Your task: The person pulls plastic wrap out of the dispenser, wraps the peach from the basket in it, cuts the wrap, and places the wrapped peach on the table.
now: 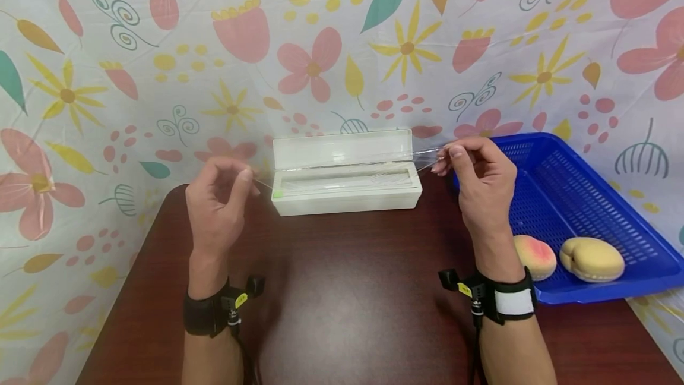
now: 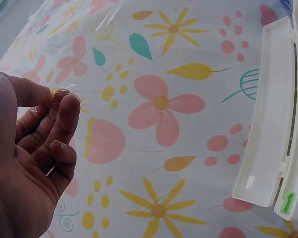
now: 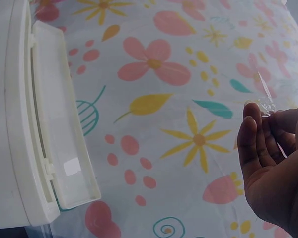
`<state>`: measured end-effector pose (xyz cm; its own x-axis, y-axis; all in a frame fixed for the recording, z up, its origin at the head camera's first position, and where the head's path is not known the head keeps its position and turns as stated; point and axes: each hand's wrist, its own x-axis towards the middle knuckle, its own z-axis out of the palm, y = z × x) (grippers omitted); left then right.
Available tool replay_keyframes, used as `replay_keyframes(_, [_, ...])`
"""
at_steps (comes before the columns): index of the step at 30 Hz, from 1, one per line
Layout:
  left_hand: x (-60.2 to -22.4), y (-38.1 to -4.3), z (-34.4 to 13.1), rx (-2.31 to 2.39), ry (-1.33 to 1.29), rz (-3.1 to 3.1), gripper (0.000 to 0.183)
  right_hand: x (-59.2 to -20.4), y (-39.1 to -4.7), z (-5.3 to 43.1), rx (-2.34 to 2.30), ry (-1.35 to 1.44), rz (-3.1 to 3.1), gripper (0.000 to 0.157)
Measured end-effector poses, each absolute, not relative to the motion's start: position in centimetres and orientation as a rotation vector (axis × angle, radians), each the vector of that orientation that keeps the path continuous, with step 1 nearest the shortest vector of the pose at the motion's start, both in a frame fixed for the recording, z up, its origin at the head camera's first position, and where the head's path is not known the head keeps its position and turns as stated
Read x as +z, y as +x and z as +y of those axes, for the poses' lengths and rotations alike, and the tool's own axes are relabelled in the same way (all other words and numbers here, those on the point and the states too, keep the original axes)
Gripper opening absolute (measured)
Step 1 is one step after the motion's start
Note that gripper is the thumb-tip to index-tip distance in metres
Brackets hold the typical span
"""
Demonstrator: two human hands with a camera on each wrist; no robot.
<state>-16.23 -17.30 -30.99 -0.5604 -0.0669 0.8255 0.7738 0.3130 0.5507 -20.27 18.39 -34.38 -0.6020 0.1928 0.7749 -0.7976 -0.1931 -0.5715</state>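
Note:
A sheet of clear cling film stretches between both hands, over a white cling film dispenser with its lid raised. The left hand pinches one side of the film between thumb and fingertips, to the left of the dispenser. On the other side, the right hand pinches a bunched edge, level with the raised lid. Both wrist views show film at the fingertips: the left hand and the right hand each hold it. Most of the sheet is hard to see because it is transparent.
A blue plastic basket stands at the right, behind and beside the right wrist. In it lie a pink and yellow peach and a yellowish fruit. A flower-patterned sheet hangs behind the dark brown table.

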Motion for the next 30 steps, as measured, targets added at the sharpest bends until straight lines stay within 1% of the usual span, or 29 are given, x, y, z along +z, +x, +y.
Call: replay_keyframes(30, [-30.1,-15.4,-16.9,-1.362,-0.653,-1.744,0.011,-33.0,-19.3,17.9,1.880,0.742,-1.336,0.013])
